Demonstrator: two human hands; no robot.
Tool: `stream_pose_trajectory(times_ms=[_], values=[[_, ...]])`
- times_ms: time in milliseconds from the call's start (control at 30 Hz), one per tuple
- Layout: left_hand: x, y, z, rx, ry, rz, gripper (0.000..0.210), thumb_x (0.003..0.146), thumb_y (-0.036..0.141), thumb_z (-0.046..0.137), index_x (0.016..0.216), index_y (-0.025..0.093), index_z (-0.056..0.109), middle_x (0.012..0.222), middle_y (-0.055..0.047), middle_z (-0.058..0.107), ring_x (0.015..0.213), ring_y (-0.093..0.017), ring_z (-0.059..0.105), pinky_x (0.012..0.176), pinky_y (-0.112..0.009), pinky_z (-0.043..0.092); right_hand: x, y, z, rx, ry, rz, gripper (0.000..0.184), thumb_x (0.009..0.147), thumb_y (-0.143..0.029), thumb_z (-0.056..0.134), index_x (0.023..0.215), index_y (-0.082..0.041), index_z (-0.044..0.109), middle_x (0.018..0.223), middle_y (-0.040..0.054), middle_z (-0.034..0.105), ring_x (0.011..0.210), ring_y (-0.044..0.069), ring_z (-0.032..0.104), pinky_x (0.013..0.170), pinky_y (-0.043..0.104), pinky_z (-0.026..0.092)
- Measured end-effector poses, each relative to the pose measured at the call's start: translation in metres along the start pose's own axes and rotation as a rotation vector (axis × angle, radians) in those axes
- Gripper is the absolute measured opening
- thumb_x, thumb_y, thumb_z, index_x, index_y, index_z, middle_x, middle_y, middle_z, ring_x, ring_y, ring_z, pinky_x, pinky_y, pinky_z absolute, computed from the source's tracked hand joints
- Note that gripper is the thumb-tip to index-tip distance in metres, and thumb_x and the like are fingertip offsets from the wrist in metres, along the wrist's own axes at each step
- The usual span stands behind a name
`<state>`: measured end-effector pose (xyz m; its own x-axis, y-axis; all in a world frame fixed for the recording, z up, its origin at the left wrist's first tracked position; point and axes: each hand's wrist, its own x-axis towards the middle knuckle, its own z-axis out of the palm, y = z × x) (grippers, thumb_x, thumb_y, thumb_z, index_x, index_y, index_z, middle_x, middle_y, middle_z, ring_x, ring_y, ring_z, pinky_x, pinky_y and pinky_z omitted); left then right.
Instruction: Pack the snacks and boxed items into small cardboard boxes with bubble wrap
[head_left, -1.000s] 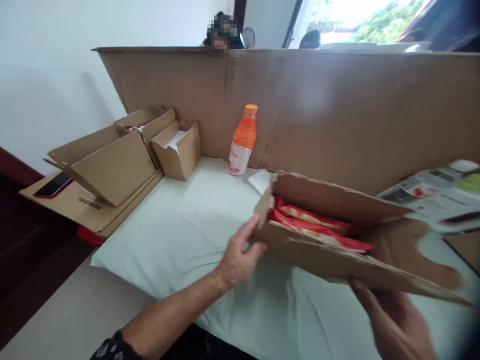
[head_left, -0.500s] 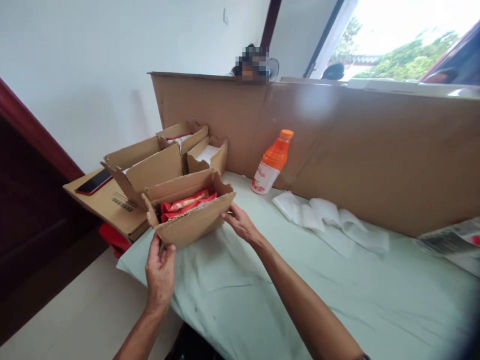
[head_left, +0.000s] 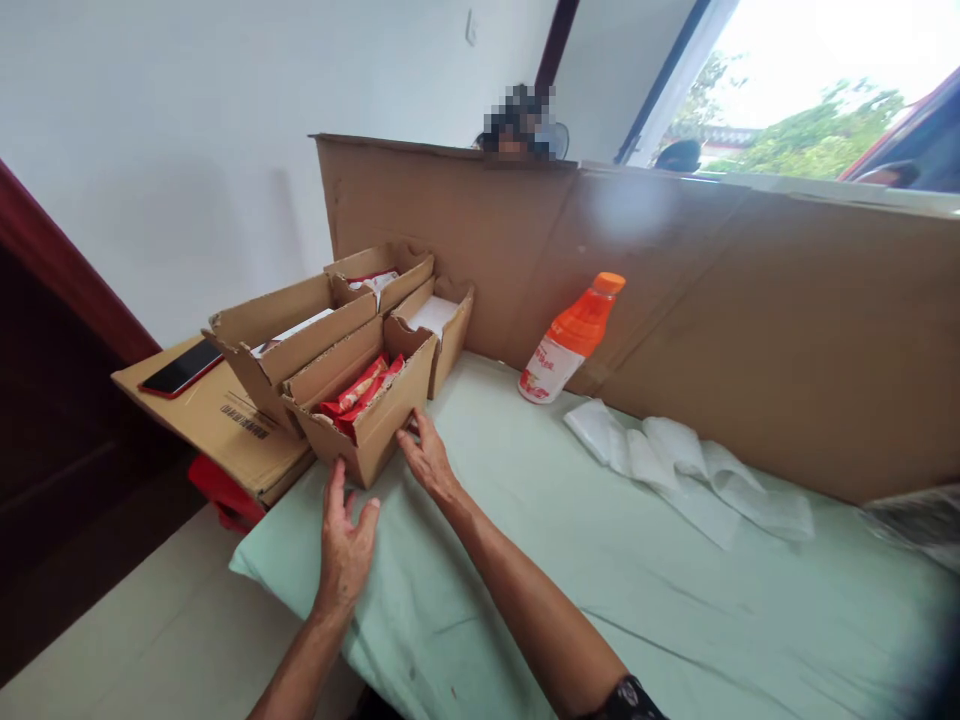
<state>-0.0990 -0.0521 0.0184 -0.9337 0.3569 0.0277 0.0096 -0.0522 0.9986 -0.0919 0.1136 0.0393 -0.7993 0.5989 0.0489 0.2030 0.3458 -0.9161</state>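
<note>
Box [head_left: 391, 418] of red packets [head_left: 364, 390] placed beside other boxes [head_left: 322, 350], left; left hand [head_left: 346, 548], right hand [head_left: 432, 462] at it, grips apart; bottle [head_left: 571, 340] unboxed.

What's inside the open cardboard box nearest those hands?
Red packets with pale markings show inside the cardboard box. The near wall hides their lower parts, and whatever lies beneath them on the box's bottom can't be seen.

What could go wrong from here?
1. If pushed by the left hand or right hand, the open box with red packets might bump the long box beside it.
2. The phone lies near the edge of the flat carton; a jolt could send it off.
</note>
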Motion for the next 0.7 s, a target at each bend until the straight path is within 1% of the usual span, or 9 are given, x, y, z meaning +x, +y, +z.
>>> stream_pose_trajectory(times_ms=[133, 200, 233, 300, 400, 467, 533, 600, 700], values=[[-0.024, -0.007, -0.017, 0.093, 0.04, -0.101, 0.062, 0.083, 0.046, 0.064, 0.14, 0.023, 0.049, 0.151, -0.013, 0.045, 0.14, -0.032, 0.044, 0.118, -0.051, 0.034, -0.047, 0.005, -0.012, 0.064, -0.052, 0.031, 0.043, 0.086, -0.035, 0.059, 0.125, -0.019, 0.063, 0.143, 0.0136, 0.053, 0.111, 0.025, 0.063, 0.097, 0.041, 0.049], [-0.044, -0.001, -0.02, 0.082, -0.015, -0.143, 0.056, 0.08, 0.049, 0.068, 0.128, 0.021, 0.058, 0.14, -0.014, 0.056, 0.131, -0.034, 0.052, 0.114, -0.053, 0.039, -0.079, 0.004, -0.02, 0.098, -0.07, 0.053, 0.036, 0.086, -0.044, 0.06, 0.111, -0.019, 0.07, 0.124, 0.0113, 0.066, 0.1, 0.024, 0.066, 0.091, 0.04, 0.052], [-0.054, 0.005, -0.018, 0.03, -0.109, -0.162, 0.052, 0.079, 0.048, 0.07, 0.122, 0.021, 0.062, 0.133, -0.014, 0.062, 0.127, -0.034, 0.056, 0.111, -0.053, 0.042, -0.097, 0.001, -0.024, 0.153, -0.083, 0.076, 0.039, 0.087, -0.049, 0.059, 0.106, -0.018, 0.072, 0.112, 0.0103, 0.07, 0.096, 0.024, 0.066, 0.088, 0.039, 0.052], [-0.074, 0.023, -0.011, -0.168, -0.406, -0.209, 0.045, 0.078, 0.049, 0.07, 0.113, 0.02, 0.068, 0.121, -0.014, 0.069, 0.12, -0.035, 0.062, 0.105, -0.053, 0.049, -0.134, -0.009, -0.032, 0.414, -0.124, 0.167, 0.052, 0.089, -0.062, 0.052, 0.103, -0.017, 0.073, 0.1, 0.0096, 0.073, 0.094, 0.025, 0.068, 0.088, 0.042, 0.052], [-0.098, 0.054, 0.008, -0.512, -0.813, -0.27, 0.049, 0.081, 0.059, 0.059, 0.114, 0.024, 0.07, 0.118, -0.014, 0.072, 0.113, -0.038, 0.066, 0.099, -0.061, 0.052, -0.191, -0.033, -0.042, 1.052, -0.157, 0.289, 0.071, 0.087, -0.079, 0.04, 0.106, -0.019, 0.073, 0.106, 0.0104, 0.073, 0.109, 0.027, 0.066, 0.107, 0.047, 0.04], [-0.109, 0.067, 0.022, -0.613, -0.943, -0.32, 0.061, 0.08, 0.07, 0.051, 0.123, 0.03, 0.066, 0.127, -0.013, 0.069, 0.113, -0.041, 0.066, 0.098, -0.068, 0.05, -0.223, -0.048, -0.047, 1.333, -0.03, 0.271, 0.074, 0.084, -0.083, 0.039, 0.106, -0.021, 0.072, 0.11, 0.0093, 0.073, 0.117, 0.025, 0.062, 0.117, 0.042, 0.028], [-0.118, 0.071, 0.039, -0.616, -0.995, -0.352, 0.068, 0.077, 0.076, 0.048, 0.131, 0.036, 0.059, 0.139, -0.01, 0.062, 0.12, -0.044, 0.062, 0.1, -0.072, 0.047, -0.248, -0.055, -0.055, 1.418, 0.173, 0.18, 0.07, 0.083, -0.082, 0.043, 0.105, -0.021, 0.072, 0.114, 0.0086, 0.071, 0.121, 0.022, 0.059, 0.119, 0.037, 0.024], [-0.128, 0.066, 0.06, -0.6, -1.016, -0.37, 0.07, 0.078, 0.077, 0.045, 0.135, 0.038, 0.055, 0.148, -0.009, 0.054, 0.129, -0.046, 0.054, 0.102, -0.073, 0.044, -0.269, -0.053, -0.067, 1.386, 0.328, 0.08, 0.068, 0.083, -0.081, 0.046, 0.103, -0.021, 0.072, 0.116, 0.009, 0.07, 0.12, 0.023, 0.058, 0.115, 0.038, 0.03], [-0.16, 0.053, 0.091, -0.553, -1.099, -0.341, 0.064, 0.08, 0.073, 0.051, 0.134, 0.04, 0.054, 0.154, -0.007, 0.047, 0.134, -0.047, 0.048, 0.098, -0.071, 0.049, -0.3, -0.035, -0.086, 1.293, 0.462, 0.028, 0.068, 0.082, -0.082, 0.047, 0.097, -0.021, 0.07, 0.107, 0.0088, 0.07, 0.11, 0.025, 0.061, 0.103, 0.04, 0.04]])
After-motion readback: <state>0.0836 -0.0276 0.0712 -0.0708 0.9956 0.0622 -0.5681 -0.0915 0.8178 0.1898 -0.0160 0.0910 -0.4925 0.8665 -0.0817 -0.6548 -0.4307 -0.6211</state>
